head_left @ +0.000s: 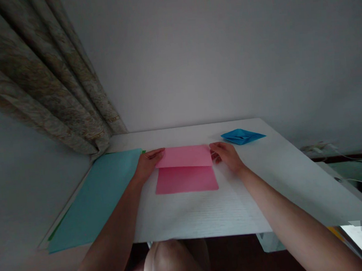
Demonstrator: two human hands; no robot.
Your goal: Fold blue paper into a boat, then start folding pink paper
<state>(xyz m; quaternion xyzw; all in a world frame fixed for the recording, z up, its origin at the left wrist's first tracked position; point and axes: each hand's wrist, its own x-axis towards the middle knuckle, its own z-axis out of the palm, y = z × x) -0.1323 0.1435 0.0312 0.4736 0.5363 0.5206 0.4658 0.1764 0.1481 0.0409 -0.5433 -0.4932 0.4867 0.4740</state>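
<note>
A sheet of pink paper [186,179] lies on the white table in front of me, its far part folded over so that a lighter flap covers the upper half. My left hand [149,163] pinches the flap at its left edge near the far corner. At the far right corner, my right hand [228,155] grips the same flap between thumb and fingers, with the other fingers curled below. Just beyond my right hand sits a blue folded paper boat [242,136].
Large light-blue sheets [101,194] lie on the left of the table [205,216], with green paper edges showing beneath. A patterned curtain [47,79] hangs at the left. Cables [352,156] run past the right edge, and a wall stands behind.
</note>
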